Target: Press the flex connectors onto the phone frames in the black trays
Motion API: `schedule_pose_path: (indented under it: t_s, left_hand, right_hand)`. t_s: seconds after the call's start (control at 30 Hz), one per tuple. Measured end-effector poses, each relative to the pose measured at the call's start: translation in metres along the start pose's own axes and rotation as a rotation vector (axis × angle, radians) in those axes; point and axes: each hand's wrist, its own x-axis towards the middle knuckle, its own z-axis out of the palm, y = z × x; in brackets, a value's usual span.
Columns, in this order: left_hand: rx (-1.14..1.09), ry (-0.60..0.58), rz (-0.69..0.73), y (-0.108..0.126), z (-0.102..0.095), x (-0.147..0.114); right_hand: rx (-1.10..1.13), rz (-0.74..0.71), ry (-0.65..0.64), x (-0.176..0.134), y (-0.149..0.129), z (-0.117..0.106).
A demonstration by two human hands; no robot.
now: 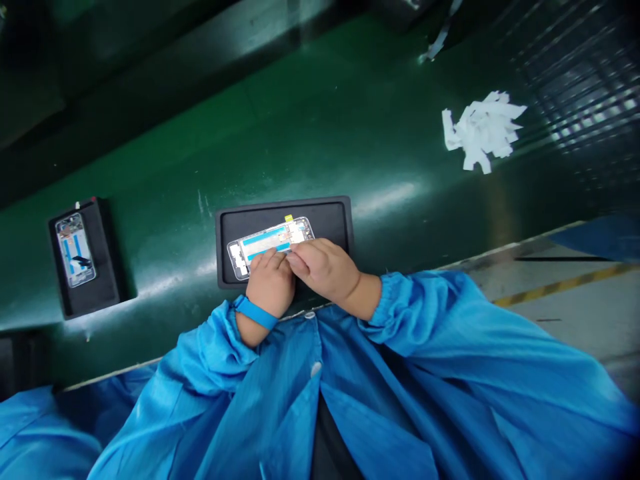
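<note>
Here the phone frame (270,245) lies in the black tray (330,217) near the conveyor belt's (350,120) near edge, long axis running left-right, both the left hand (270,283) and right hand (325,267) pressing closed fingertips on its near long edge.

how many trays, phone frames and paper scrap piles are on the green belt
black trays: 2, one under the hands and one to the left
phone frames: 2, one touched by the left hand and right hand at, one at
white paper scrap piles: 1
total: 5
</note>
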Motion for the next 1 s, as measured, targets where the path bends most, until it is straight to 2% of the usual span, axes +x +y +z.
schedule_pose_path:
  t_s: [0.07,0.23,0.3,0.4,0.8,1.0]
  left_hand:
    - [-0.01,0.01,0.001,0.001,0.0,0.001]
    - [-0.034,0.019,-0.043,0.004,-0.001,0.003]
    - [-0.04,0.037,-0.053,0.005,0.0,0.004]
    - [-0.064,0.039,-0.07,0.005,0.001,0.003]
    - [-0.034,-0.003,-0.084,0.007,-0.001,0.004]
    - [-0.058,0.017,-0.06,0.005,0.001,0.005]
  right_hand:
    - [0.052,0.039,0.055,-0.001,0.003,0.001]
    - [0.33,0.486,0.361,-0.011,0.01,0.004]
    - [0.425,0.546,0.45,-0.014,0.01,0.006]
    - [0.456,0.538,0.486,-0.016,0.009,0.009]
    - [0.41,0.431,0.415,-0.02,0.013,0.011]
    - [0.339,0.388,0.366,-0.019,0.016,0.009]
